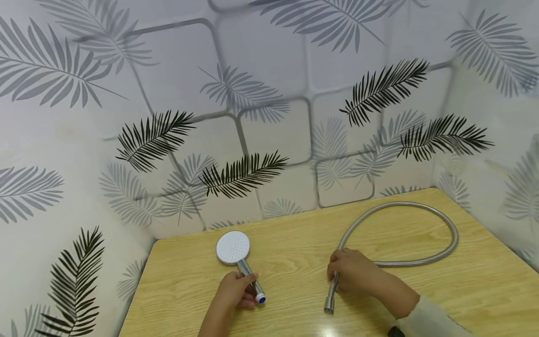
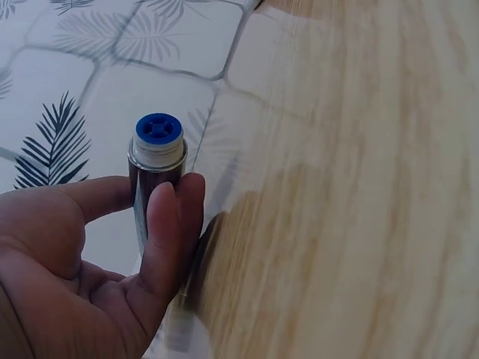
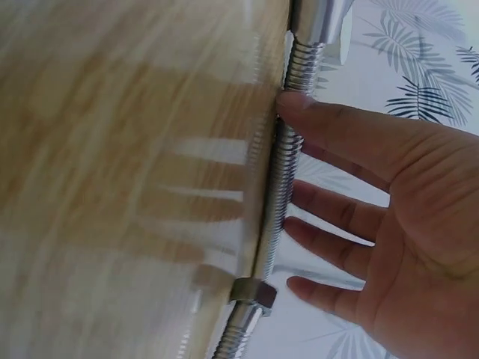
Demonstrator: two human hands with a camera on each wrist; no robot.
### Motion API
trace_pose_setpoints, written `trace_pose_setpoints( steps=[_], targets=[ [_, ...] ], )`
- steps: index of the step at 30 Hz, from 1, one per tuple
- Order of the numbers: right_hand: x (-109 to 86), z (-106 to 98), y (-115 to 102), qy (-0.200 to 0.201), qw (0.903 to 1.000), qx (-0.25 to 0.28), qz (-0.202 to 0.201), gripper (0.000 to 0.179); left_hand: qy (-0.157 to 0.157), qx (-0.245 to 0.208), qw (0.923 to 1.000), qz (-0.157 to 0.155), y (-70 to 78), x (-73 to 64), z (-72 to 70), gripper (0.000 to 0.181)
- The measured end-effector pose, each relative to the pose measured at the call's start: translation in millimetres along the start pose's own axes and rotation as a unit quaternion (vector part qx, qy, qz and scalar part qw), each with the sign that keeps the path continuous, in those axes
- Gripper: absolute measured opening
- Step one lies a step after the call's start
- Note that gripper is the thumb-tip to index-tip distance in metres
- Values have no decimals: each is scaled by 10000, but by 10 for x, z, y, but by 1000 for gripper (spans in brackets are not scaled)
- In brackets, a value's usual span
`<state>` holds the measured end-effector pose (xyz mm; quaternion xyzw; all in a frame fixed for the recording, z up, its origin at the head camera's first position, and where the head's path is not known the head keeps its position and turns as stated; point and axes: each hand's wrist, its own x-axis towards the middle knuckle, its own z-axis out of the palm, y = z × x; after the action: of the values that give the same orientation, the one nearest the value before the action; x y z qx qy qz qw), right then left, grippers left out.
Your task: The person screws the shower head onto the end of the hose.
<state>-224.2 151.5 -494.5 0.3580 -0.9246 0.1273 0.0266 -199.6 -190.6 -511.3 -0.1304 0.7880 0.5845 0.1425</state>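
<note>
A shower head (image 1: 233,247) with a round white face lies toward the table's left, its chrome handle pointing at me. My left hand (image 1: 234,291) grips that handle near its lower end. In the left wrist view, the handle's white threaded end (image 2: 158,153) with a blue insert stands free above the fingers. My right hand (image 1: 355,271) pinches a metal shower hose (image 1: 452,229) just behind its cone-shaped end (image 1: 329,304). In the right wrist view, the thumb touches the ribbed hose (image 3: 281,168) and the other fingers lie along its far side. A hex nut (image 3: 253,293) shows lower down.
The hose makes a wide loop over the right part of the wooden table (image 1: 290,248). Behind the table's back edge rises a wall (image 1: 278,135) with a feather pattern. A small dark object (image 1: 396,332) shows by the right sleeve.
</note>
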Motion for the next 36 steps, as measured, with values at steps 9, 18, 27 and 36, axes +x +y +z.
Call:
trace_pose_setpoints(
  steps=[9, 18, 27, 36],
  targets=[
    [13, -20, -71, -95, 9999, 47, -9, 26, -64, -809, 9966, -162, -18, 44, -18, 47],
    [60, 0, -78, -132, 9978, 470, -446, 25, -340, -1252, 9915, -102, -21, 63, -26, 43],
    [94, -26, -117, -209, 9946, 905, -461, 20, -434, -1715, 9842, -57, 8, 6, 36, 40],
    [109, -57, -140, 56, 9934, 1000, -550, 18, -104, -2132, 9769, 114, 23, -2, 100, 37]
  ],
)
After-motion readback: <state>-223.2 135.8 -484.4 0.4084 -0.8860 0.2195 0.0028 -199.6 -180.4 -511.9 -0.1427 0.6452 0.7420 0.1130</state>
